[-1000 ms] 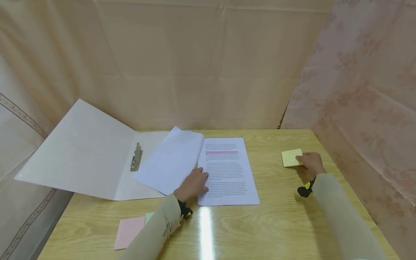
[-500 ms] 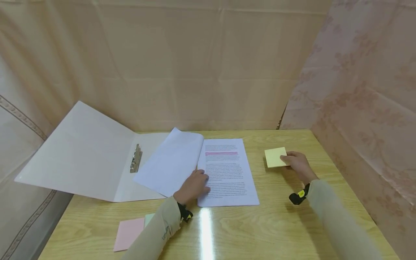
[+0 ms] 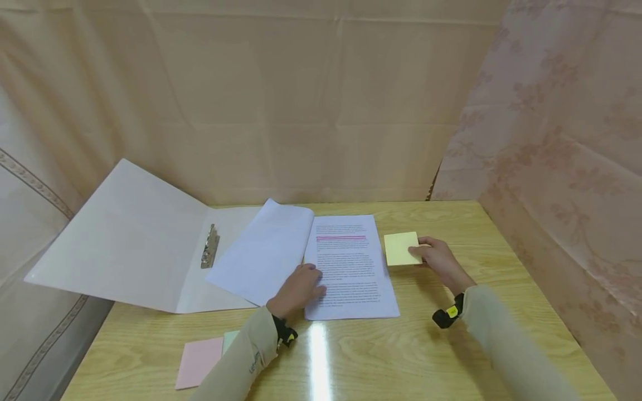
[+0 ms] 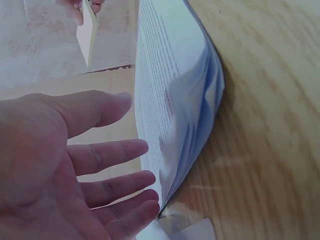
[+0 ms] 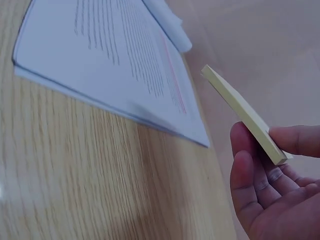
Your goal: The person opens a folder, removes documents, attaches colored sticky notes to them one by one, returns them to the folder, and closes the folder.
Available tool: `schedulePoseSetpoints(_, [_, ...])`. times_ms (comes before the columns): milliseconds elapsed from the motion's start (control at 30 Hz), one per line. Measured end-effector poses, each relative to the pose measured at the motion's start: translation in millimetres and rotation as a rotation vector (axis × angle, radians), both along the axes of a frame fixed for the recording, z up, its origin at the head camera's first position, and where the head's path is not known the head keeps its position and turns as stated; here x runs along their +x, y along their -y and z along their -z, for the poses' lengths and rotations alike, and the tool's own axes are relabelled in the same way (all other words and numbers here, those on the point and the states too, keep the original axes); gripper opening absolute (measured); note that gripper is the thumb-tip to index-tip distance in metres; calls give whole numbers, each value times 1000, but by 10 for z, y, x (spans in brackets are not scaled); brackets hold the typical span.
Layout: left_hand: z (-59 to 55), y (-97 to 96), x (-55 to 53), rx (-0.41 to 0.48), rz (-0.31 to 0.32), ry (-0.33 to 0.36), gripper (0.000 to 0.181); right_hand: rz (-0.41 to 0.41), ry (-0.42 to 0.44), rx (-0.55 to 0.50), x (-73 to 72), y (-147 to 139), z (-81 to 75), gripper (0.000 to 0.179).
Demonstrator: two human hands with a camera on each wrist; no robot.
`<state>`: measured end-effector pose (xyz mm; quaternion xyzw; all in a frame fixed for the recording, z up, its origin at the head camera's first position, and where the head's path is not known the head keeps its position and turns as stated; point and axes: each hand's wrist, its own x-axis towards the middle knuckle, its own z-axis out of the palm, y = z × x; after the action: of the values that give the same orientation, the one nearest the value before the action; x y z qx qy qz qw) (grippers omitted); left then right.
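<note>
My right hand (image 3: 441, 264) pinches a pad of yellow sticky notes (image 3: 401, 249) between thumb and fingers, raised over the table just right of the papers. The right wrist view shows the sticky note pad (image 5: 245, 117) edge-on, tilted, with the thumb on top. A stack of printed sheets (image 3: 346, 278) lies open, its upper page bearing a pink highlighted line. My left hand (image 3: 297, 289) rests at the stack's left edge, beside the turned-over pages (image 3: 266, 245). In the left wrist view the left hand (image 4: 95, 165) has its fingers extended and loosely bent along the sheets.
A white folder (image 3: 125, 239) stands open at the left, its metal clip (image 3: 209, 246) showing; the turned pages overlap it. Pink sticky notes (image 3: 198, 362) and a partly covered green one (image 3: 229, 338) lie near the left forearm. Curtains hang behind the wooden table (image 3: 401, 356) and at both sides.
My right hand has carried the yellow sticky note pad leftward from the table's right side to near the sheets' right edge. My left hand stays nearly where it was.
</note>
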<state>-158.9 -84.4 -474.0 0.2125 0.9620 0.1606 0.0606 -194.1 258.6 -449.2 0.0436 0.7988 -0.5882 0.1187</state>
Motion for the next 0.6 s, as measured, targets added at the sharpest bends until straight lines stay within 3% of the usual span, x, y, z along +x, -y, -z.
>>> schedulePoseSetpoints(433, [22,-64,16,177,-64,-21,37,-64,-4,-60,101,393,-24,42])
schedulePoseSetpoints(600, [-3,-99,30,319,-111,30,37,-76,13,-78,157,547,-48,40])
